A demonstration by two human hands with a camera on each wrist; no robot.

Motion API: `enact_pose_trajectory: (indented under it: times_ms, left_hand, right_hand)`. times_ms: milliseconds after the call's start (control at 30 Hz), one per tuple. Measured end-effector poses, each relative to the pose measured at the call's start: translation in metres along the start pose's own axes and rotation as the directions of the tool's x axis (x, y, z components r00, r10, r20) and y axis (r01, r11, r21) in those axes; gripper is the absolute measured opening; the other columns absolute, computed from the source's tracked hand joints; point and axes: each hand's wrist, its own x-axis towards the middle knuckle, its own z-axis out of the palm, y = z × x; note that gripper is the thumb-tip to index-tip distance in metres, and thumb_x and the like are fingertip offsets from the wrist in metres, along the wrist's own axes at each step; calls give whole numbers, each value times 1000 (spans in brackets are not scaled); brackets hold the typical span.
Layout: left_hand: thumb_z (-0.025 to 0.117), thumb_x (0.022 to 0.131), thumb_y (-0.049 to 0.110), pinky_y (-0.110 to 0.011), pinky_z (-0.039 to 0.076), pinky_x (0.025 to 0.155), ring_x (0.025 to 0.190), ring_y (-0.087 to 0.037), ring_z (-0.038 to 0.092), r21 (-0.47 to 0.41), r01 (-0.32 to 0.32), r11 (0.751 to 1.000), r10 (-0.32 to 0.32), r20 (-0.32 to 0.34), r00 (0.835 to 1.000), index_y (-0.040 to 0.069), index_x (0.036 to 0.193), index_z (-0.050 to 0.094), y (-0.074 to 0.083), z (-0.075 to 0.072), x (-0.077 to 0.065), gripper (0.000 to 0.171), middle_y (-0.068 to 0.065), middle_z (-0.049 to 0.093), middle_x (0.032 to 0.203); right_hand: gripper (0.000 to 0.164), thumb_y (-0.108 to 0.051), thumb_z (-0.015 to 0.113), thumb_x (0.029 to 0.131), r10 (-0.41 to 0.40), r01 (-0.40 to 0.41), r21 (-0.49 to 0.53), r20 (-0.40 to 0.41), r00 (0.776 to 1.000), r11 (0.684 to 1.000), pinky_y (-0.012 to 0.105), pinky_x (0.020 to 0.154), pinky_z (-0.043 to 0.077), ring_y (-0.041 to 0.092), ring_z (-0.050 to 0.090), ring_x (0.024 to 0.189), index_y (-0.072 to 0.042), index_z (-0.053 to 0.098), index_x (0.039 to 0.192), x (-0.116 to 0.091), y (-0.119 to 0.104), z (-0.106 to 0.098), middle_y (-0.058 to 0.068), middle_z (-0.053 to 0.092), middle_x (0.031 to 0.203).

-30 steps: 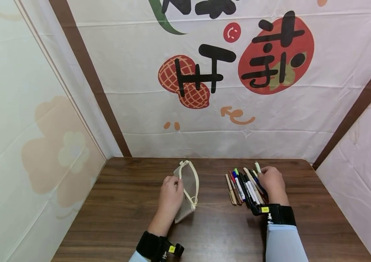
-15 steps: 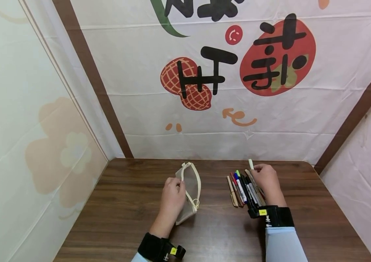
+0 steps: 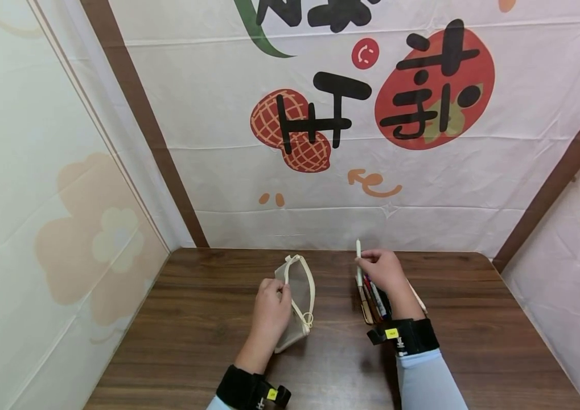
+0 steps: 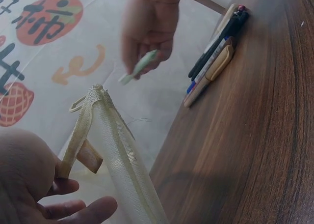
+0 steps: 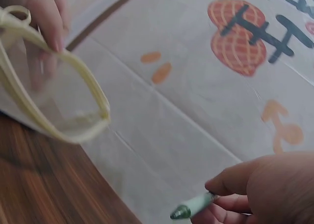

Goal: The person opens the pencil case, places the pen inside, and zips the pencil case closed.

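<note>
My left hand [image 3: 271,306] pinches the near side of a sheer mesh pouch [image 3: 292,337] at its cream-trimmed rim. The pouch stands on the table with its mouth spread, as the right wrist view shows [image 5: 91,81]. Between the thumb and fingers of my right hand [image 3: 385,270] is a pale green pen [image 4: 142,66], raised above the table to the right of the pouch. Below that hand lies a row of pens and markers [image 3: 374,299], partly hidden by the hand and wrist.
The brown wooden table [image 3: 187,324] ends at the back against a white printed curtain [image 3: 228,171]. A further curtain [image 3: 64,188] hangs on the left side. Both wrists wear black straps with small cameras.
The right hand has lifted the pale green pen from the right end of the row and carried it left toward the pouch. The left hand and pouch have stayed in place.
</note>
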Motion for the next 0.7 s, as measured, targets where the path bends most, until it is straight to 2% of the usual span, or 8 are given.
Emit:
enact_pose_trajectory:
  times_ms: [100,200,300,333,433,533,567,700]
  left_hand:
    - [65,108,10,-53,61,92,100,-34,70,-1,-1,1000,1,1,1000,-2,96,76,1,1,0,20,-21,67,114]
    - [64,108,11,-53,61,90,97,-33,69,-21,-10,1000,10,-1,1000,-2,94,75,-1,3,-1,22,-22,66,114]
    - [62,108,14,-54,60,87,94,-34,68,-54,-46,997,44,-23,999,-1,92,74,-2,5,-3,25,-22,64,112]
    - [62,109,19,-50,60,85,93,-32,67,-72,-83,994,79,-44,996,1,91,74,-12,10,-2,28,-20,64,111]
    - [61,109,20,-50,60,83,91,-31,66,-84,-107,991,102,-59,993,2,89,73,-13,12,-3,29,-19,63,110]
    - [62,109,18,-51,60,85,93,-32,66,-79,-88,993,85,-41,996,1,89,73,-12,12,-2,28,-20,63,111]
    - [63,107,13,-55,60,86,94,-34,67,-65,-57,996,55,-22,998,-1,89,73,-2,7,-3,24,-22,64,111]
    - [65,108,10,-51,60,90,98,-32,68,-31,-12,999,13,7,1000,-1,92,74,2,5,-2,21,-22,64,116]
  right_hand:
    - [37,-27,73,110,-2,-1,64,36,999,998,42,80,63,28,79,94,-2,78,136,-2,-12,9,21,82,122]
    - [35,-26,73,109,-3,-4,112,59,998,994,49,87,66,30,81,97,-3,79,135,-4,-20,19,17,84,117]
    - [34,-25,75,109,-16,4,154,75,997,988,58,95,66,29,82,96,-2,80,134,-7,-23,28,16,84,113]
    - [33,-24,76,108,-17,5,167,76,997,986,59,95,66,28,82,94,-2,80,132,-8,-24,31,15,85,110]
    - [32,-23,77,107,-25,6,198,94,995,980,61,94,66,27,82,91,-1,81,130,-11,-26,41,14,85,105]
    - [31,-24,79,107,-34,9,203,123,992,979,55,88,67,27,83,89,-2,81,129,-14,-29,51,12,86,101]
    - [31,-24,79,107,-40,12,200,134,990,980,51,85,68,27,83,89,-2,82,129,-14,-30,55,11,86,101]
    - [30,-23,82,105,-66,34,190,163,984,981,37,73,65,26,83,84,-2,82,127,-15,-34,69,10,87,99]
